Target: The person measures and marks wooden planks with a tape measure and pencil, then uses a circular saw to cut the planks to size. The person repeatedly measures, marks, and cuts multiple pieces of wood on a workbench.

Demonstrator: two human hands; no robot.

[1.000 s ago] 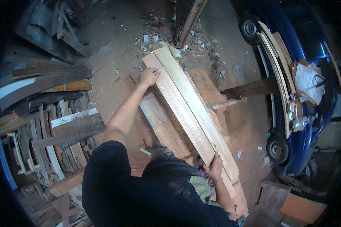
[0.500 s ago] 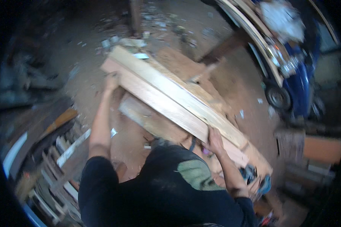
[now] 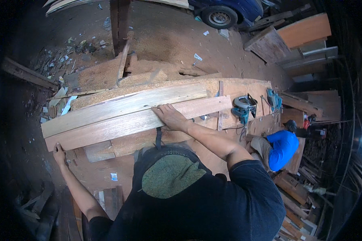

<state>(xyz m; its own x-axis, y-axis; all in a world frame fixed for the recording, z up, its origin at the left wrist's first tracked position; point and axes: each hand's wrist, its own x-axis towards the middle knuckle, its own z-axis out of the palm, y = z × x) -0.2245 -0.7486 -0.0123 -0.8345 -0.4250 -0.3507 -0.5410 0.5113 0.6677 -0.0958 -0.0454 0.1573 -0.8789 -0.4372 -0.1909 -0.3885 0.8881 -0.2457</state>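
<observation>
A pinkish plank point(image 3: 203, 107) lies alongside a paler plank point(image 3: 130, 99), both long and nearly crosswise before me on a particleboard-topped workbench point(image 3: 249, 86). My left hand point(image 3: 59, 154) grips the near edge of the pinkish plank at its left end, fingers curled. My right hand point(image 3: 171, 117) holds the same plank right of its middle, fingers bent over the seam between the two boards. A dark strap point(image 3: 158, 137) hangs below the right hand. To the right on the bench are a teal circular saw point(image 3: 244, 107) and another teal power tool point(image 3: 273, 100).
A co-worker in a blue shirt point(image 3: 281, 148) crouches at the right among stacked wood. Wooden posts point(image 3: 118, 26) rise beyond the bench. A blue car point(image 3: 225, 10), leaning panels point(image 3: 301, 30) and scattered scraps point(image 3: 80, 48) lie farther back; dark timber point(image 3: 40, 201) is at lower left.
My view has swung right, so the planks now lie crosswise, and the co-worker and saw show clearly. Both hands still hold the pinkish plank, the right closer to its middle.
</observation>
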